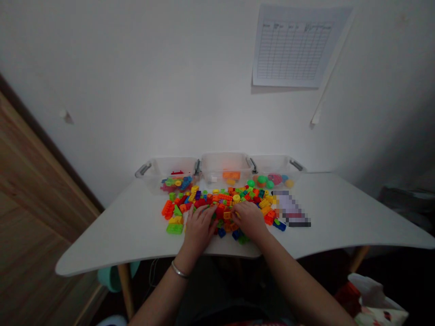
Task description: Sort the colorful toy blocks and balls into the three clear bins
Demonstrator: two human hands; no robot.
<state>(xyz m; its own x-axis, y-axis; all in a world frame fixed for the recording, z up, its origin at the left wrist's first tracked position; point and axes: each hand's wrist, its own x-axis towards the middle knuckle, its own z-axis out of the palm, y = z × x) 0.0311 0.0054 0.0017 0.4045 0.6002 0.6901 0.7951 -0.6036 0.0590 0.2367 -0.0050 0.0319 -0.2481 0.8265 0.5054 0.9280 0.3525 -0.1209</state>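
Observation:
A pile of colourful toy building bricks (222,198) spreads across the middle of the white table (136,240). On the pile's near left side rests my left hand (200,225), its fingers apart and touching red and green bricks. My right hand (250,221) is at the near right side, fingers curled inward and closed. Its fingertips are beside an orange brick (227,215); what they hold, if anything, is hidden. Blue bricks (222,232) lie between the two hands. A light green brick (174,228) lies left of my left hand.
Three clear bins stand against the wall: the left bin (163,164) holds mixed pieces, the middle bin (224,159) orange pieces, the right bin (272,162) round coloured pieces. A pixelated flat object (292,208) lies right of the pile. A printed sheet (295,50) hangs above.

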